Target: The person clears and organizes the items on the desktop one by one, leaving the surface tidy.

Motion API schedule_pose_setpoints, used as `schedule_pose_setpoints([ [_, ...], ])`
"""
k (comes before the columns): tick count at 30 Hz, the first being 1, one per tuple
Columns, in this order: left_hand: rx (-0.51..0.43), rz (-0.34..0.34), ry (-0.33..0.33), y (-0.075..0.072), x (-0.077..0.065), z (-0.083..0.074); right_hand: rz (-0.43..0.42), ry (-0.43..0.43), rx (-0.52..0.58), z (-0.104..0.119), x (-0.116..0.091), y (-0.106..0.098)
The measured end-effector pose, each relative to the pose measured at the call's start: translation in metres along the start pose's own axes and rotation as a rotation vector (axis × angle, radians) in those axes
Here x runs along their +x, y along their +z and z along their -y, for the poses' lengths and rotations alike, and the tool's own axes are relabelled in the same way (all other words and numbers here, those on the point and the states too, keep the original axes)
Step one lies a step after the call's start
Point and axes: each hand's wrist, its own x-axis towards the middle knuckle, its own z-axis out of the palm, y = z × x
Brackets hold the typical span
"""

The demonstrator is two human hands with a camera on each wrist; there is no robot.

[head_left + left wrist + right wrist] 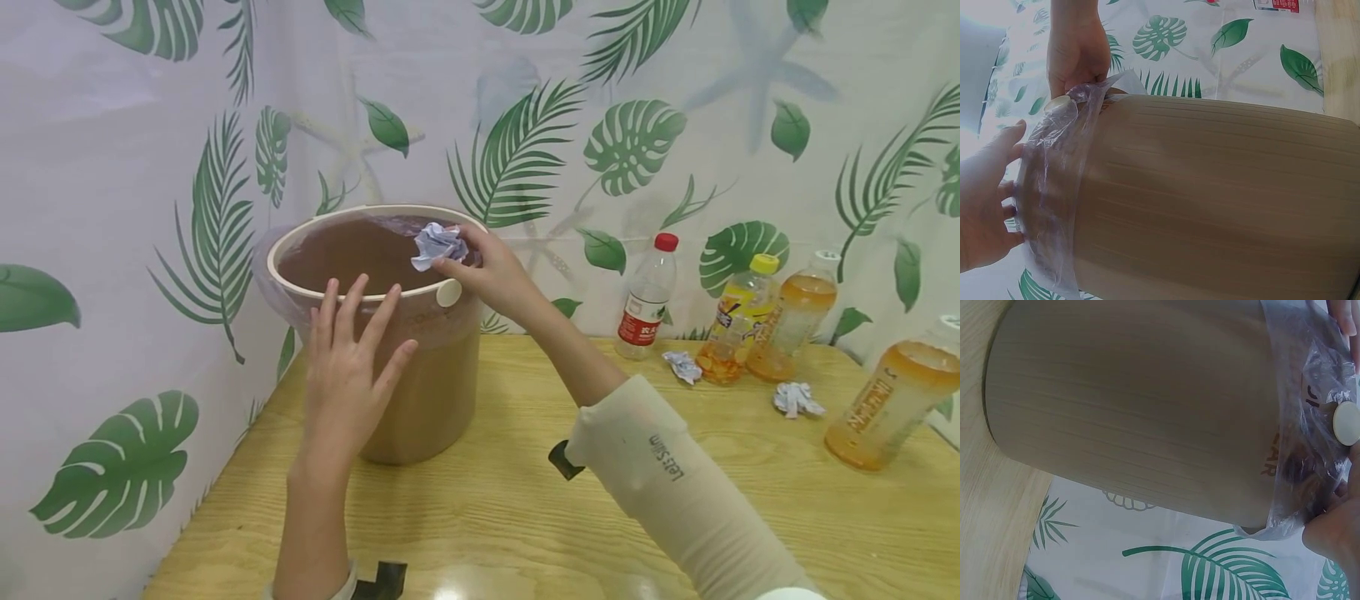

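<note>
A brown trash can stands on the table, with a clear plastic bag folded over its pale rim. My right hand pinches a crumpled ball of white paper over the can's opening, at the right side of the rim. In the right wrist view the right hand shows beside the bagged rim, and the paper is hidden there. My left hand has its fingers spread, fingertips right at the front rim. The left wrist view shows the left hand holding nothing.
To the right stand a red-capped bottle, a yellow-capped bottle and two white-capped bottles with orange. Two more crumpled papers lie among them on the wooden table. A leaf-patterned cloth hangs behind.
</note>
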Motion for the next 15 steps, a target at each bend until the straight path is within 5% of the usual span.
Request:
schedule_pose_setpoints([
  [15,-0.011,-0.006,0.001,0.001,-0.0002,-0.0006,0.009,-0.023,0.009,-0.0025,0.0004,-0.0004],
])
